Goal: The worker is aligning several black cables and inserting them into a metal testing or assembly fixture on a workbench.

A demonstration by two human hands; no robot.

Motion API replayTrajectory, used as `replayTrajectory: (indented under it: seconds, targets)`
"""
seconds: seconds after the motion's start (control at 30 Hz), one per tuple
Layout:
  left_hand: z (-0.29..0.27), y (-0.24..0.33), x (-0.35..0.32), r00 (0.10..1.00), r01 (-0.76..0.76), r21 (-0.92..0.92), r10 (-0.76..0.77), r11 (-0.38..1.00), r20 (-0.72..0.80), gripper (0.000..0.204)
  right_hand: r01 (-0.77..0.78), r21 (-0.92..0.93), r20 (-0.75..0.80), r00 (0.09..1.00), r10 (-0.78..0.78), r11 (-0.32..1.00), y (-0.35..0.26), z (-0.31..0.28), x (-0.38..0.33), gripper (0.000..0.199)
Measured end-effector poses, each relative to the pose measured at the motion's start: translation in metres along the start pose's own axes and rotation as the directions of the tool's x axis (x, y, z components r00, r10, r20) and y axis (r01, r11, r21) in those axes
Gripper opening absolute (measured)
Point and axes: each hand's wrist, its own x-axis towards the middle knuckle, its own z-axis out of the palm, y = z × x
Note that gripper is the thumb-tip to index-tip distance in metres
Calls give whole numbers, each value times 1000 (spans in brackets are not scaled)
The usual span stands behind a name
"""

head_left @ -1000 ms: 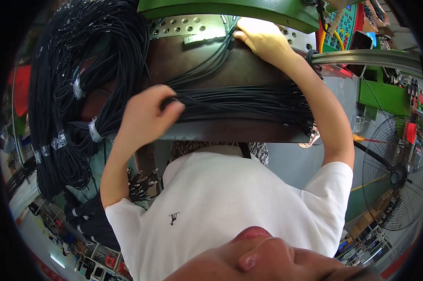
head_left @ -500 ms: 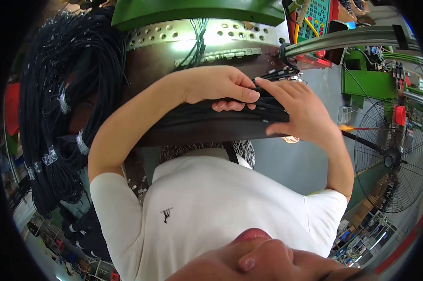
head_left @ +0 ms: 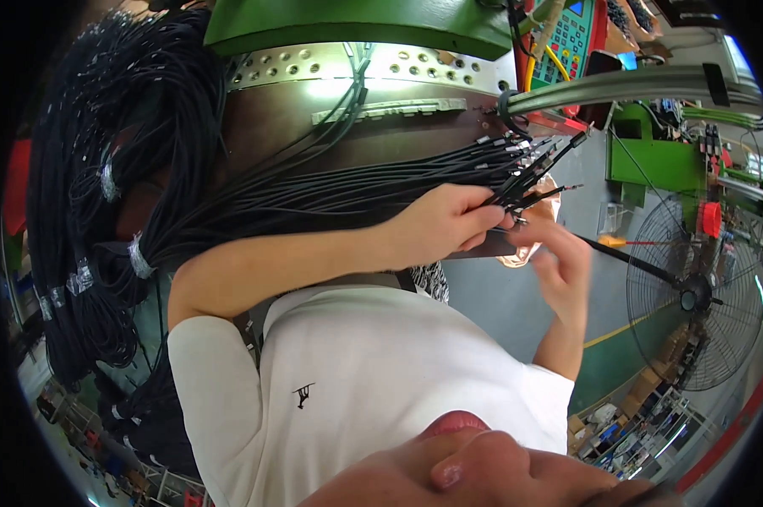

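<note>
Left hand (head_left: 445,226) grip pinching black cable bundle (head_left: 347,194) lying across brown desk (head_left: 271,144); right hand (head_left: 559,258) just beside the bundle's metal tips (head_left: 529,160), fingers spread.

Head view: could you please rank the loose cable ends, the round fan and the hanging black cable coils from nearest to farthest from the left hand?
1. Loose cable ends, touching the left hand.
2. Round fan, far right.
3. Hanging black cable coils, far left.
</note>
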Motion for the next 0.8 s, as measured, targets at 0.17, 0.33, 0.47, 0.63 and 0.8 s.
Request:
replayTrajectory:
  seconds: [0.17, 0.33, 0.47, 0.63, 0.8]
  targets:
    - [4, -34, -32, 973, -127, 28, 130, 992, -193, 23, -59, 786, -95, 972, 214, 616, 9, 61, 44, 55]
    - [-14, -44, -62, 901, -184, -14, 163, 983, -403, 27, -266, 717, 276, 957, 88, 644, -9, 109, 71, 45]
    - [-16, -46, -91, 804, -311, -93, 209, 946, -557, 27, 295, 260, 186, 919, -347, 919, 8, 90, 123, 40]
    - [-16, -57, -95, 765, -303, -153, 144, 941, -628, 26, 417, -249, 183, 907, -380, 874, 29, 108, 143, 25]
    - [-18, -64, -95, 735, -301, -175, 111, 937, -668, 26, 542, -323, 165, 839, -518, 776, 9, 108, 122, 32]
